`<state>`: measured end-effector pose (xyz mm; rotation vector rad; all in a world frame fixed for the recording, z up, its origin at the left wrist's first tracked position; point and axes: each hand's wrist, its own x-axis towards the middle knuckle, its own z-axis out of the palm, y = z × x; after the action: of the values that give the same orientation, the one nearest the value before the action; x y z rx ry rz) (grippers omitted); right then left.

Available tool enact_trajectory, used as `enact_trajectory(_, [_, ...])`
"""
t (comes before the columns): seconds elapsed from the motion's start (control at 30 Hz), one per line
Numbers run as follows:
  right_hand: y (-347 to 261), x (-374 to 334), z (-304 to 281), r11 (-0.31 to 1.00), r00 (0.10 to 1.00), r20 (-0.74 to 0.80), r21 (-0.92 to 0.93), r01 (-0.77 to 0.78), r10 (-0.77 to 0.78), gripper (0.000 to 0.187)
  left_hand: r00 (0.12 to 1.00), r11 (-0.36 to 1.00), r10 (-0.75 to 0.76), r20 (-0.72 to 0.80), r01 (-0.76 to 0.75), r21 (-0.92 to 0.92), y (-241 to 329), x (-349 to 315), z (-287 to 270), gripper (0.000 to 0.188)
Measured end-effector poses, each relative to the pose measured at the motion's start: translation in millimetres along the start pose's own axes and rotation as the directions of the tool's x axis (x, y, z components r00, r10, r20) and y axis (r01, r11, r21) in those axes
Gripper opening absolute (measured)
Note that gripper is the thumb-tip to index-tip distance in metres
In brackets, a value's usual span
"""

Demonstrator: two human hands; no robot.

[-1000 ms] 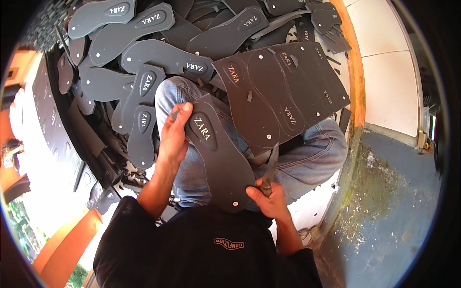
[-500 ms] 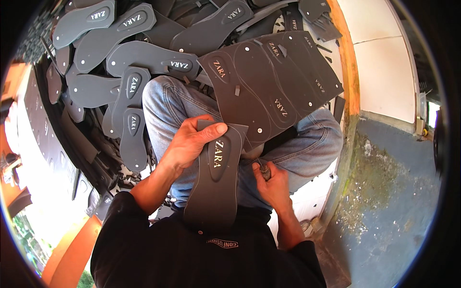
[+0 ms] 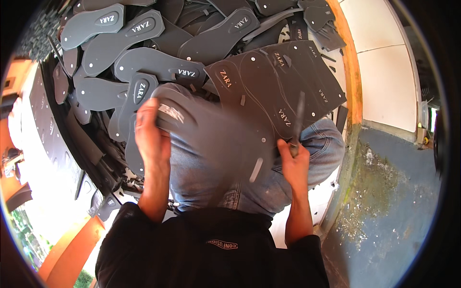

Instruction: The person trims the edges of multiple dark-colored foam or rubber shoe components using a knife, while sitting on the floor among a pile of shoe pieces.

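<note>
- Left hand (image 3: 152, 137), left of centre: fingers pinched the embossed end of a dark-grey, foot-shaped flat insole (image 3: 204, 126).
- That insole: spread across the centre of the frame above faded blue denim jeans (image 3: 189, 175), blurred.
- Right hand (image 3: 296, 165), right of centre: curled round the handle of a slim dark-bladed knife (image 3: 299, 115), blade upward.
- Dark rectangular sheet with insole outlines (image 3: 307, 72): upper right.
- Heaped dark-grey cut insoles (image 3: 122, 41): upper left.
</note>
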<state>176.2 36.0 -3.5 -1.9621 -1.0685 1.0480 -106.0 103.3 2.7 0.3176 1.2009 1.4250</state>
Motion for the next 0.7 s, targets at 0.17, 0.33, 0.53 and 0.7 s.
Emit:
enact_trajectory(0.17, [27,-34,-12,0.998,0.997,-0.051,-0.02,-0.055,0.054,0.034,0.883,0.908,-0.294,0.367,0.378,-0.182,-40,-38,21,0.017])
enact_trajectory(0.33, [22,-64,-20,0.976,0.999,-0.043,-0.215,0.014,-0.023,0.034,0.702,0.79,-0.514,0.493,0.611,-0.046,-79,-77,54,0.012])
enact_trajectory(0.53, [27,-79,-25,0.919,0.998,-0.063,-0.393,-0.002,-0.025,0.027,0.737,0.787,-0.552,0.39,0.615,-0.048,-92,-95,59,0.014])
enact_trajectory(0.7, [32,-85,-15,0.903,0.997,-0.071,-0.43,0.008,-0.042,0.031,0.724,0.783,-0.576,0.379,0.622,0.002,-90,-95,56,0.015])
